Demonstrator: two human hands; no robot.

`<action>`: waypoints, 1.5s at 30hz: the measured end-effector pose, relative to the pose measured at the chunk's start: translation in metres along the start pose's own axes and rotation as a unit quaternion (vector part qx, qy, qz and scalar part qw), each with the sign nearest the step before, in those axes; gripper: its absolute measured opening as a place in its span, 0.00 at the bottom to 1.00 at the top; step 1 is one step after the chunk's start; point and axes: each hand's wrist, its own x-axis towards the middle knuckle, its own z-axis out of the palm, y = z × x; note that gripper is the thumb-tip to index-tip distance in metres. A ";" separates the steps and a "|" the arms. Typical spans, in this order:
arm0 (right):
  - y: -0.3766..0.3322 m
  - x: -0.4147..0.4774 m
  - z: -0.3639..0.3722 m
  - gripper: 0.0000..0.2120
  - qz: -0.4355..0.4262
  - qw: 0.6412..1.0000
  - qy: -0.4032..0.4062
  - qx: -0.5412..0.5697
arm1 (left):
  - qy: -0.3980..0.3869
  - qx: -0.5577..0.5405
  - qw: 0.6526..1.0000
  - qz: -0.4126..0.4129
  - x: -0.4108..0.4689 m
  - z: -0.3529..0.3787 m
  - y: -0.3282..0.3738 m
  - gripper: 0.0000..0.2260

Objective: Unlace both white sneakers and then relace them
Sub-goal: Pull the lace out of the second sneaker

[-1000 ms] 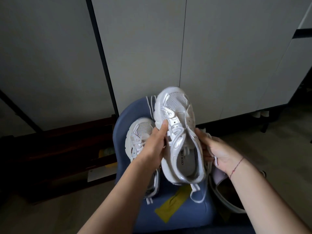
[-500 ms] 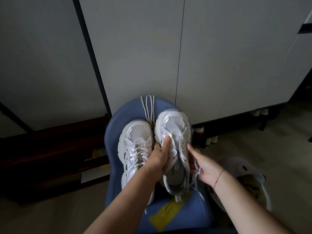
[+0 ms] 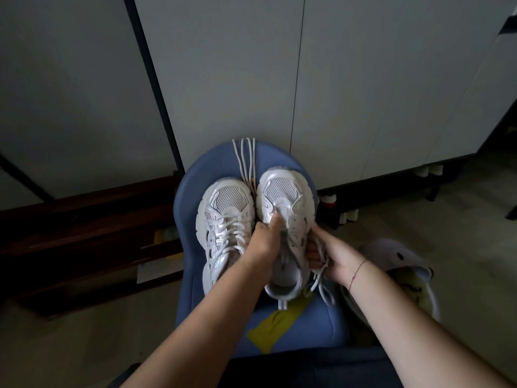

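Two white sneakers lie side by side, toes away from me, on a blue seat (image 3: 310,317). The left sneaker (image 3: 223,217) is laced. The right sneaker (image 3: 285,203) shows empty eyelets. My left hand (image 3: 263,245) grips the right sneaker's inner side, thumb on its tongue. My right hand (image 3: 333,256) holds the sneaker's outer side, with a bunched white lace (image 3: 321,275) in its fingers. Another loose white lace (image 3: 246,161) lies stretched beyond the toes.
A yellow label (image 3: 277,323) sticks to the seat near me. White cabinet doors (image 3: 335,79) stand behind the seat. Dark wooden furniture (image 3: 84,233) is at the left. A pale bag-like item (image 3: 402,264) lies on the floor at the right.
Both hands have lowered the right sneaker from the air down onto the seat beside the left sneaker. My grip on it stays the same.
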 end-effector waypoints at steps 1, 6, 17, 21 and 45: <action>0.000 -0.001 0.001 0.19 0.005 1.000 0.009 -0.003 | -0.008 -0.001 1.000 -0.008 -0.003 -0.002 0.003 0.37; 0.001 -0.004 -0.005 0.19 -0.004 0.997 0.036 0.070 | -0.037 -0.061 0.997 0.026 -0.031 -0.027 0.017 0.16; 0.035 -0.007 -0.020 0.16 -0.012 0.976 0.147 0.161 | 0.265 -0.031 0.962 0.062 -0.016 -0.106 -0.010 0.23; 0.039 -0.009 -0.034 0.16 0.057 0.974 0.198 0.094 | 0.160 -0.128 0.974 -0.101 0.014 -0.118 -0.046 0.50; 0.050 -0.038 -0.006 0.35 0.092 0.972 0.182 0.115 | 0.069 -0.065 0.995 -0.003 -0.013 -0.118 -0.021 0.34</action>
